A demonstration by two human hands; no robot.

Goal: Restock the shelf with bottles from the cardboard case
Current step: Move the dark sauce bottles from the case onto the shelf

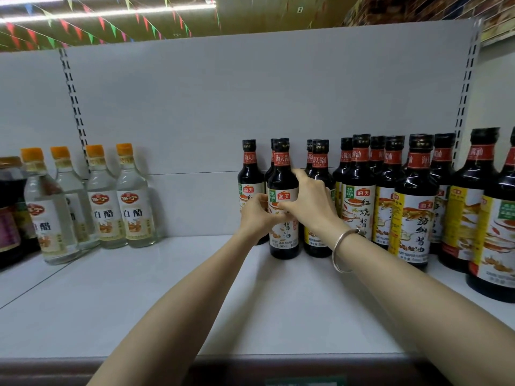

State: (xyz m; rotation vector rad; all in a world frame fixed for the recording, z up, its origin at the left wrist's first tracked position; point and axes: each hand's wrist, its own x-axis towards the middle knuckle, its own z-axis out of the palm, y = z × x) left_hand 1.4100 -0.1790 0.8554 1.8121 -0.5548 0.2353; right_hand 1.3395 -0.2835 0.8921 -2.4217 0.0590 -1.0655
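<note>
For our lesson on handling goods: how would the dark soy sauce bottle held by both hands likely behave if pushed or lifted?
The soy sauce bottle stands tall on a narrow base, so a push near its neck could tip it. It looks full, probably heavy for its size. Its glossy surface may be slippery; both hands, left and right, grip its label.

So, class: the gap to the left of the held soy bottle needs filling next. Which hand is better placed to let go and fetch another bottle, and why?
Probably the left hand: it is nearer the open shelf on that side, while the right hand wraps the soy bottle and can steady it upright.
</note>
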